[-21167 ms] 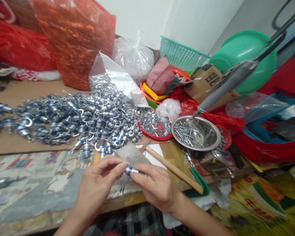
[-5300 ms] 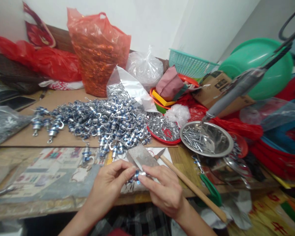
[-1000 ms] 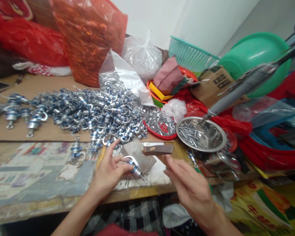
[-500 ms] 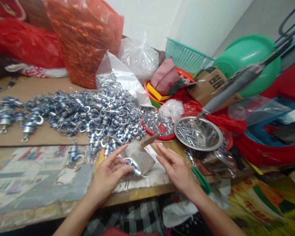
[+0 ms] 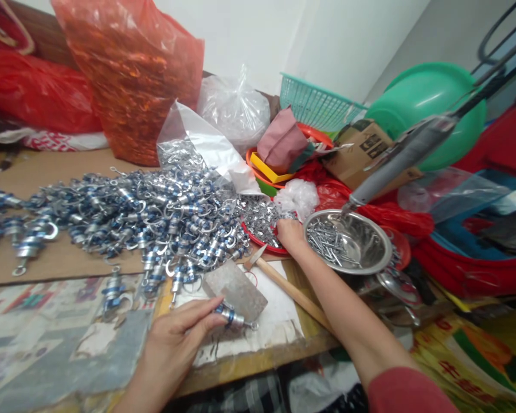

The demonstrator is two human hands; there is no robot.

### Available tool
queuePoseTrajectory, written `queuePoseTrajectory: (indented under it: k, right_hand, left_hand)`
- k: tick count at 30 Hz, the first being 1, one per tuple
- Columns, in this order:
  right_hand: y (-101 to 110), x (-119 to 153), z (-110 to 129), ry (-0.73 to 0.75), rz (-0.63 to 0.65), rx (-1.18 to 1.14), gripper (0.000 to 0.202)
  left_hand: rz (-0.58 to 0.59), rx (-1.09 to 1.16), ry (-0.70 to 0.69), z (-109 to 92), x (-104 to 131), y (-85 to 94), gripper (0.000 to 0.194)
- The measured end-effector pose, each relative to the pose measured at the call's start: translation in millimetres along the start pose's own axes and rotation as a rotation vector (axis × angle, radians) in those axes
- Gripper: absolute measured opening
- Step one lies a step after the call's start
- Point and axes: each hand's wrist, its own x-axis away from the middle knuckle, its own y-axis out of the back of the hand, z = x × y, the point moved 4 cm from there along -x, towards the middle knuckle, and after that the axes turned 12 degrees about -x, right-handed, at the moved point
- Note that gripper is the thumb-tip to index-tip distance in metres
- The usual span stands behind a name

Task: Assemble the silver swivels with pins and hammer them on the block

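Note:
My left hand [image 5: 180,332] pinches a silver-and-blue metal fitting [image 5: 232,318] with a small ring at its end, at the near edge of a flat metal block [image 5: 236,289]. My right hand [image 5: 290,234] reaches into a red plate [image 5: 258,240] heaped with small flat metal pieces [image 5: 260,215]; its fingers are hidden from me. Beneath my right forearm lies a hammer [image 5: 288,285], its head by the block and its wooden handle slanting towards me.
A big pile of similar fittings [image 5: 155,212] covers cardboard on the left. Right of the plate stands a steel bowl [image 5: 376,258] with metal pins [image 5: 327,241]. A grey-handled bar [image 5: 395,155] slants above the bowl. Behind are an orange bag [image 5: 133,74] and a green basin [image 5: 430,115].
My right hand has moved from the hammer's handle forward to the red plate, leaving the hammer on the bench. My left hand still holds the fitting by the block. The view has shifted slightly.

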Motion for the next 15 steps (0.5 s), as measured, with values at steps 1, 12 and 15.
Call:
queuePoseTrajectory:
  k: [1, 12, 15]
  right_hand:
    - [0, -6, 1, -0.006, 0.009, 0.002, 0.027]
    - [20, 128, 71, 0.374, 0.013, -0.822, 0.011]
    - [11, 166, 95, 0.520, 0.030, -1.097, 0.012]
  left_hand:
    - [0.000, 0.001, 0.017, 0, 0, 0.5, 0.018]
    - [0.004, 0.077, 0.252, 8, 3, -1.4, 0.014]
    - [-0.022, 0.092, 0.253, 9, 5, -0.9, 0.013]
